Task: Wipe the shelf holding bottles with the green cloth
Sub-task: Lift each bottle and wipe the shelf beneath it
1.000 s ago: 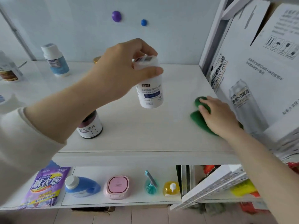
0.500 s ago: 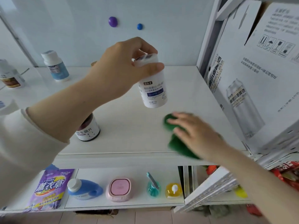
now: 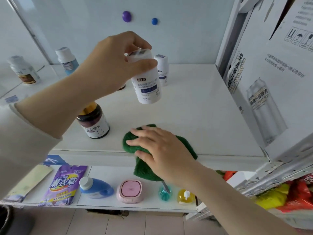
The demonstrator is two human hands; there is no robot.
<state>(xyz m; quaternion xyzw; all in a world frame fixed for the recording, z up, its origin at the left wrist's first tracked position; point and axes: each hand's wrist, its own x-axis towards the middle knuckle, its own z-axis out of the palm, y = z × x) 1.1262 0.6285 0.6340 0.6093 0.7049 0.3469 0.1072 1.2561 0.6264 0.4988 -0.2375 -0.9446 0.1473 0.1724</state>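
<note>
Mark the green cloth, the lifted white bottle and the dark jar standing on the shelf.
green cloth (image 3: 144, 172), head view, its hanging lower flap.
white bottle (image 3: 149, 89), head view, its blue label.
dark jar (image 3: 96, 128), head view, its white label.

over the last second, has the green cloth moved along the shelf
Yes. The green cloth slid left along the shelf, away from the cardboard box and toward the dark bottle, and part of it now hangs over the front edge.

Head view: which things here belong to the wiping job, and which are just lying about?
In the job: fuzzy green cloth under right hand; white plastic bottle held by left hand; white upper shelf.
Lying about: pink square case; purple lavender pouch; printed cardboard beer box.
</note>
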